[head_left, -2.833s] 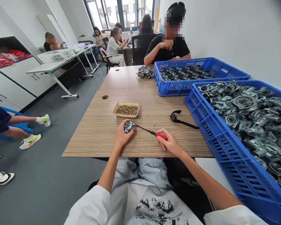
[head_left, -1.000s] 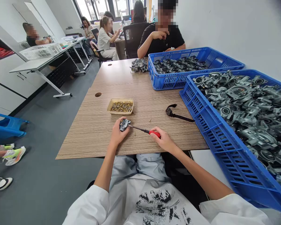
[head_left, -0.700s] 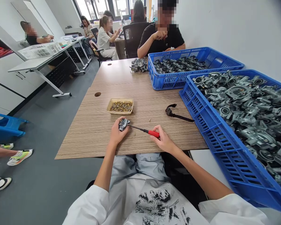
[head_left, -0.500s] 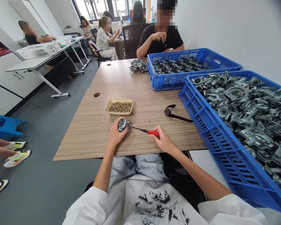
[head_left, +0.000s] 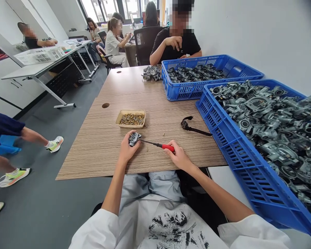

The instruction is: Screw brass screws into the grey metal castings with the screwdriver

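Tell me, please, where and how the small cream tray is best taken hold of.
Probably grip the tray by its two short end walls, one hand from the left and one from the right, keeping it level. It is shallow, open and holds loose brass-coloured pieces that tilting could spill. The left hand, holding a metal part, is close to its near side.

Single head-worn view, wide, from the wearer's eye level, facing forward and down over own shirt (head_left: 129, 221) and lap (head_left: 166, 185). Bench (head_left: 93, 152) sits mid-frame at close range, left hand (head_left: 128, 148) and right hand (head_left: 178, 155) both fully in. Reaches far windows (head_left: 109, 10) up top, floor (head_left: 52, 214) at left; near blue crate (head_left: 238, 155) cropped by right edge.
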### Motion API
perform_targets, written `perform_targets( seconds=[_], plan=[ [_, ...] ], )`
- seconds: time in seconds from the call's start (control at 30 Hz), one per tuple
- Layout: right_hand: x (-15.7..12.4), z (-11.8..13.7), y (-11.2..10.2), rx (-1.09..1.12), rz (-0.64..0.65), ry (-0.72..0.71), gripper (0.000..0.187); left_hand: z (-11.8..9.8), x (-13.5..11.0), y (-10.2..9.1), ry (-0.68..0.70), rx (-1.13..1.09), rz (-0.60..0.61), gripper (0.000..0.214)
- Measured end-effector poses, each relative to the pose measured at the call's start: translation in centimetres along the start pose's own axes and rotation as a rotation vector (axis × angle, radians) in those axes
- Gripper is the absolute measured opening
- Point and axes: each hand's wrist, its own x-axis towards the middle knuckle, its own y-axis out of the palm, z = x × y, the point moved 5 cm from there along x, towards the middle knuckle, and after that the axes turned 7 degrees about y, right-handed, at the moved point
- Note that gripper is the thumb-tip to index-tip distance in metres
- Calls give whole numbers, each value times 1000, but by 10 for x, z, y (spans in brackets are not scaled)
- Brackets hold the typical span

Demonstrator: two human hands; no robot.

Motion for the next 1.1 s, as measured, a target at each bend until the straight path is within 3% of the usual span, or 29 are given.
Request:
perform_targets(
  seconds=[1.1],
  plan=[
    [-1, 4, 1, -31, 8, -3, 23, 2, 0, 1, -5, -14, -20, 50]
  ],
)
